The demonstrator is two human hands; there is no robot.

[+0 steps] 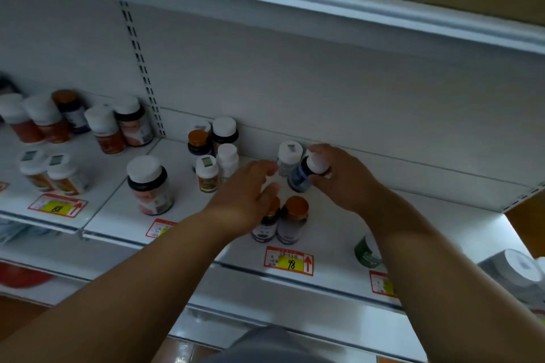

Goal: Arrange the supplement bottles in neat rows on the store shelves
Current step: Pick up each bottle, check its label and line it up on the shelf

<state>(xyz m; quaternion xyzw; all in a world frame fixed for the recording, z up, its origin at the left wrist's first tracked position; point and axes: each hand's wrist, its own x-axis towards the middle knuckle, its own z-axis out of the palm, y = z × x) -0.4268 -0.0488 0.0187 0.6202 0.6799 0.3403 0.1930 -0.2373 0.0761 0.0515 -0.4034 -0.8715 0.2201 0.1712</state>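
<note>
My right hand grips a blue-labelled bottle with a white cap, tilted, just above the white shelf. My left hand curls over a white-capped bottle, mostly hidden under the fingers. Behind them stands a grey bottle with a white cap. In front stand two dark bottles with orange caps, one partly covered by my left hand. A cluster of several bottles stands to the left, and a large jar with a white lid sits nearer the shelf's front.
The adjoining shelf on the left holds several more bottles. A green bottle shows behind my right forearm. Price tags line the shelf's front edge. White tubs sit at the far right. Another shelf runs overhead.
</note>
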